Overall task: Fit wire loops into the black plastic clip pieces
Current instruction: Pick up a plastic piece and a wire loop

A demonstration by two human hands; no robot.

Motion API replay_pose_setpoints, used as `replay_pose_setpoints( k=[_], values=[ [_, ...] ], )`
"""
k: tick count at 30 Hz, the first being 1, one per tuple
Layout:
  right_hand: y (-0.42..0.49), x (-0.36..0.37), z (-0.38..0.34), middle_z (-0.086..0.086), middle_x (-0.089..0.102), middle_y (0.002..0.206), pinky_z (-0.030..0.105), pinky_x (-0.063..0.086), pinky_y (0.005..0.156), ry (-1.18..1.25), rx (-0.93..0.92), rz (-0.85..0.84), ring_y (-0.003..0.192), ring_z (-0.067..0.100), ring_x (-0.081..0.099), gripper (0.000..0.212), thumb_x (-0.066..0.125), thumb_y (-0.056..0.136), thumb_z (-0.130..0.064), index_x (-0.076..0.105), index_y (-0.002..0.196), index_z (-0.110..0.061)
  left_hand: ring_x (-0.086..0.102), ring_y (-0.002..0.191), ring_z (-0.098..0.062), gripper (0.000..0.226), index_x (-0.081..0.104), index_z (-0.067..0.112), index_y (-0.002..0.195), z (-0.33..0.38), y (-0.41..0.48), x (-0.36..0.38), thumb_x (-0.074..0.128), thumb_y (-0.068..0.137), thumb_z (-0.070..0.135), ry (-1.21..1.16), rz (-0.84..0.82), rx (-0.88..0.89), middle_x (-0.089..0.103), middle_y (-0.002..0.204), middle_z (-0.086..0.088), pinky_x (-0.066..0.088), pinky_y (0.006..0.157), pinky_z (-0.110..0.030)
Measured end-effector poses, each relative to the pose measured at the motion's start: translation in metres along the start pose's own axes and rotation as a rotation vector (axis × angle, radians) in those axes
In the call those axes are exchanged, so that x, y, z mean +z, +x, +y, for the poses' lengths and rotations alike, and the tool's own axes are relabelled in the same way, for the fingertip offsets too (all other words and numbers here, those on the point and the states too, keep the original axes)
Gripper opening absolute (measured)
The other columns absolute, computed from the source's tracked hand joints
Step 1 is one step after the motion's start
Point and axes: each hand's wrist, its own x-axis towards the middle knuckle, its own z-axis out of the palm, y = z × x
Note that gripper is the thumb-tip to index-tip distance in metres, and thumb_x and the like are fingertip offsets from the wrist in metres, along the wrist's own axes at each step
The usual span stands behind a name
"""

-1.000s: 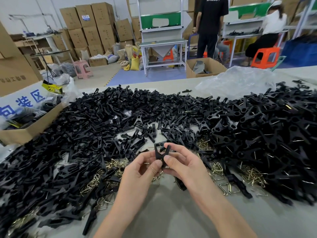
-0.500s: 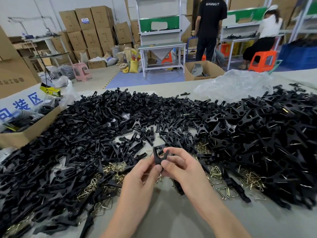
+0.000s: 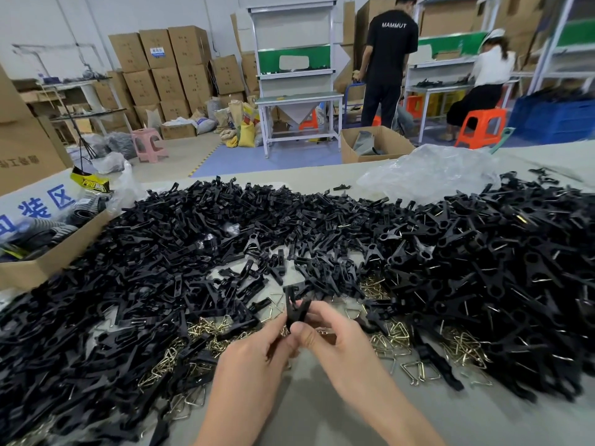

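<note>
Lower centre of frame: left hand [image 3: 257, 355] and right hand [image 3: 335, 336], each grip pinching one black clip [image 3: 296, 309] above the counter [image 3: 306, 413].

Stacked cartons [image 3: 167, 69] by white wall [image 3: 64, 20]; white workbench [image 3: 296, 101]; orange stool [image 3: 479, 127].

One head-worn view looks forward and down, close over the table [image 3: 306, 416]

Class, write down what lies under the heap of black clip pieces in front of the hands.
Brass wire loops poke out from under the clip pieces along the near edge, lying on the grey table. How far the loops run beneath the heap is covered.
</note>
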Motion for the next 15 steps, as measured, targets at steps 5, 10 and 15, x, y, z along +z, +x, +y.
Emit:
replay_pose_setpoints(
  k=[5, 10, 15],
  values=[
    [-0.001, 0.002, 0.000, -0.021, 0.073, 0.109, 0.023, 0.047, 0.091, 0.060, 0.006, 0.046, 0.107, -0.004, 0.065, 0.015, 0.063, 0.095, -0.052, 0.059, 0.109, -0.049, 0.062, 0.055, -0.006, 0.038, 0.075, 0.033, 0.111, 0.000, -0.001, -0.005, 0.051, 0.094, 0.057, 0.198, 0.131, 0.193, 0.068, 0.066, 0.014, 0.055, 0.050, -0.031],
    [0.003, -0.005, 0.001, -0.022, 0.071, 0.104, 0.025, 0.054, 0.087, 0.157, -0.005, 0.277, 0.099, -0.001, 0.068, 0.019, 0.071, 0.091, -0.043, 0.059, 0.099, -0.055, 0.057, 0.115, -0.010, 0.063, 0.051, 0.030, 0.142, -0.010, -0.002, 0.001, 0.042, 0.092, 0.068, 0.438, -0.048, 0.203, 0.059, 0.123, 0.016, 0.042, 0.102, -0.031],
    [0.005, -0.007, 0.005, -0.020, 0.070, 0.098, 0.021, 0.054, 0.079, 0.144, 0.000, 0.360, 0.093, 0.002, 0.068, 0.023, 0.072, 0.090, -0.041, 0.057, 0.101, -0.054, 0.071, 0.090, -0.022, 0.032, 0.076, 0.027, 0.106, -0.017, 0.005, 0.004, 0.061, 0.089, 0.049, 0.595, -0.001, 0.253, 0.071, 0.101, 0.007, 0.057, 0.076, -0.042]
  ],
)
